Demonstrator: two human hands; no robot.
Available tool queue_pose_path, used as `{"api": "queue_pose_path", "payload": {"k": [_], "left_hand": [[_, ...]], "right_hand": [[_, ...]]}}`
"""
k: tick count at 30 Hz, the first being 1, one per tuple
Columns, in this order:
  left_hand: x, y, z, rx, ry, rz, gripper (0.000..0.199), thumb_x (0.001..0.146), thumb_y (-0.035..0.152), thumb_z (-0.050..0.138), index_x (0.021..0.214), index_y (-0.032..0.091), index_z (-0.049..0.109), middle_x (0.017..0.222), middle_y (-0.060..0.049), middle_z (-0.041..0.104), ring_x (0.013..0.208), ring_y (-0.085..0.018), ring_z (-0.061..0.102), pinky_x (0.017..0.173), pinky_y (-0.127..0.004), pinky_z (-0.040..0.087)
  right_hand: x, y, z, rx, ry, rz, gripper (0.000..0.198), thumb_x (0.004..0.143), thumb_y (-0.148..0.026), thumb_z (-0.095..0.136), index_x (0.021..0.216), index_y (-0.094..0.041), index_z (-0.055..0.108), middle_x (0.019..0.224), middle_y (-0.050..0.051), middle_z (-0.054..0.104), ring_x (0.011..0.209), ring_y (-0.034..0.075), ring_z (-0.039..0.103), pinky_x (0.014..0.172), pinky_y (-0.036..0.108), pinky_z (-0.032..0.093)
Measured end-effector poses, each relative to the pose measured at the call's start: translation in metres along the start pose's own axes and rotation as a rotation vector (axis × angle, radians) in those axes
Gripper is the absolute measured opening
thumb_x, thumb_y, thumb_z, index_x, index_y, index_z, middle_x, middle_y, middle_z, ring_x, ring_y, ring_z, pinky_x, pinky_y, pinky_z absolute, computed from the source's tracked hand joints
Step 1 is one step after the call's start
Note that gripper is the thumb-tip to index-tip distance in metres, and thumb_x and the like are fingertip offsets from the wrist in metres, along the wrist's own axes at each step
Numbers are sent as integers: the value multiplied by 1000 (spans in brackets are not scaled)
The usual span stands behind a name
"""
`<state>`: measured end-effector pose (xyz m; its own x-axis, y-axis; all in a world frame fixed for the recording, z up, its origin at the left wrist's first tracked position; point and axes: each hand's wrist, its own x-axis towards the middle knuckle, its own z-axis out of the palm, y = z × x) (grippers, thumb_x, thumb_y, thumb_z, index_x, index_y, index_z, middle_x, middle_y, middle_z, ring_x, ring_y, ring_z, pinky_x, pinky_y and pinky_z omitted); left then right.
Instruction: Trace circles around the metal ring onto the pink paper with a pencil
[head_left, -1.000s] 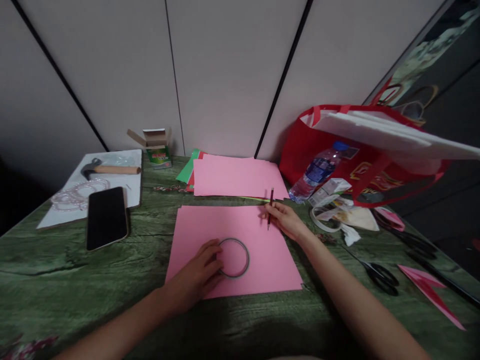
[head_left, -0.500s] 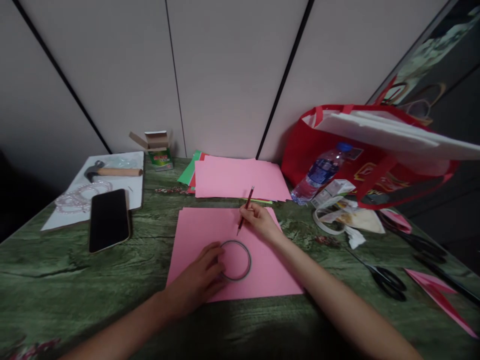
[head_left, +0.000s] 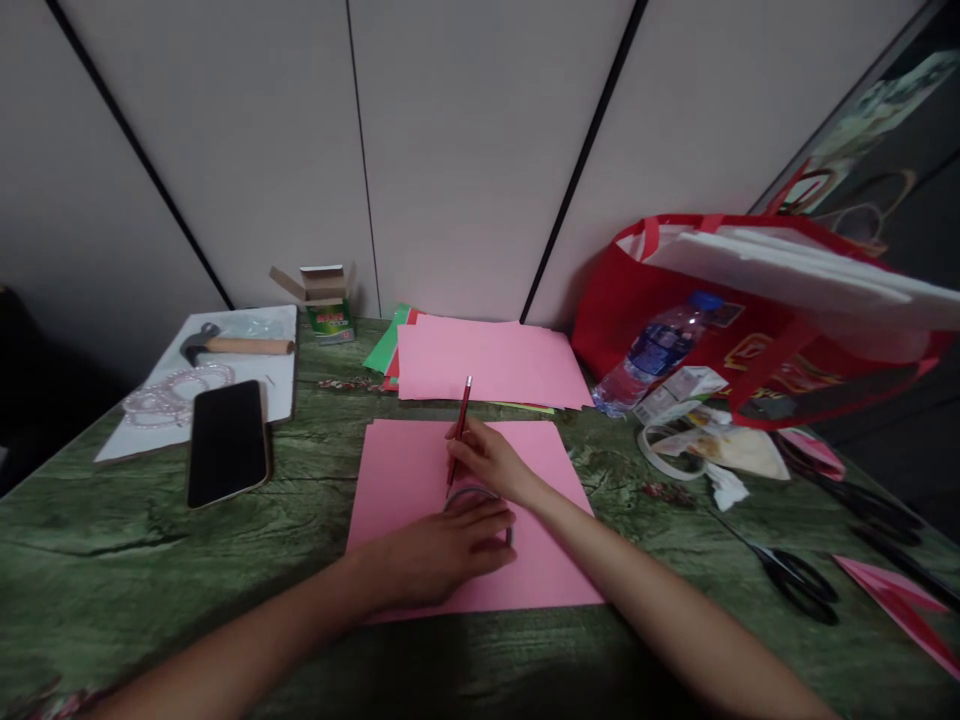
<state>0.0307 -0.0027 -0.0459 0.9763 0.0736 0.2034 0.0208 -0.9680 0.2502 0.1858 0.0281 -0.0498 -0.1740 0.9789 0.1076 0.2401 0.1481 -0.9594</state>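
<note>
A pink sheet of paper point(head_left: 401, 460), with another sheet's edge showing beneath it, lies on the table before me. On it rests a thin grey ring point(head_left: 511, 536), mostly covered by my left hand point(head_left: 442, 550). That hand lies flat across the ring, fingers stretched out to the right. In my right hand point(head_left: 484, 455) a dark red pencil point(head_left: 463, 405) is pinched nearly upright. Its tip is at the paper by the ring's upper left edge; whether it touches the ring I cannot tell.
Behind lies a stack of pink sheets point(head_left: 487, 358). Left are a phone point(head_left: 227, 440), a hammer point(head_left: 247, 346), beaded strands point(head_left: 176, 393) and a small open box point(head_left: 330, 315). Right are a water bottle point(head_left: 656, 350), a red bag point(head_left: 615, 290), a white tape roll point(head_left: 660, 455) and scissors point(head_left: 799, 580).
My left hand has slid right, from the ring's left edge to flat over it. The right hand has brought the pencil left and down to the ring's upper left. The view has shifted slightly.
</note>
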Motion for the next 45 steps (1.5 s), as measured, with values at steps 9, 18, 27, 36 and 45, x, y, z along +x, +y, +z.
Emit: {"api": "queue_pose_path", "payload": {"k": [9, 18, 27, 36, 45], "left_hand": [[-1, 2, 1, 40, -53, -22, 39, 87, 7, 42, 125, 17, 48, 135, -11, 46, 131, -26, 34, 107, -40, 30], [-3, 1, 6, 38, -81, -25, 42, 88, 7, 39, 129, 18, 45, 136, -11, 45, 133, -26, 31, 107, -42, 29], [0, 0, 0, -11, -22, 5, 39, 87, 5, 41, 123, 17, 49, 133, -13, 47, 132, -23, 32, 110, -44, 24], [2, 1, -5, -112, 65, 3, 34, 88, 6, 44, 117, 19, 53, 122, -11, 53, 120, -23, 40, 102, -42, 33], [0, 0, -6, -84, 15, -4, 35, 86, 5, 44, 117, 18, 52, 123, -11, 49, 121, -25, 35, 101, -40, 36]], "right_hand": [[-3, -9, 9, 37, -126, 45, 13, 85, -32, 51, 91, -21, 48, 67, -4, 55, 58, 12, 54, 55, 25, 45], [-4, -13, 7, -210, -185, -46, 8, 85, -28, 51, 87, -20, 49, 67, -3, 56, 60, 12, 51, 55, 23, 40], [-1, 16, -16, -133, 15, 44, 17, 84, -37, 51, 83, -22, 45, 57, -6, 50, 48, 13, 54, 46, 23, 40], [-25, 29, -43, -49, 163, 110, 34, 77, -53, 58, 81, -21, 47, 55, -6, 53, 44, 12, 56, 43, 23, 43], [-37, 25, -46, 251, 340, 215, 50, 62, -64, 67, 74, -21, 45, 52, -1, 63, 44, 16, 62, 45, 28, 53]]}}
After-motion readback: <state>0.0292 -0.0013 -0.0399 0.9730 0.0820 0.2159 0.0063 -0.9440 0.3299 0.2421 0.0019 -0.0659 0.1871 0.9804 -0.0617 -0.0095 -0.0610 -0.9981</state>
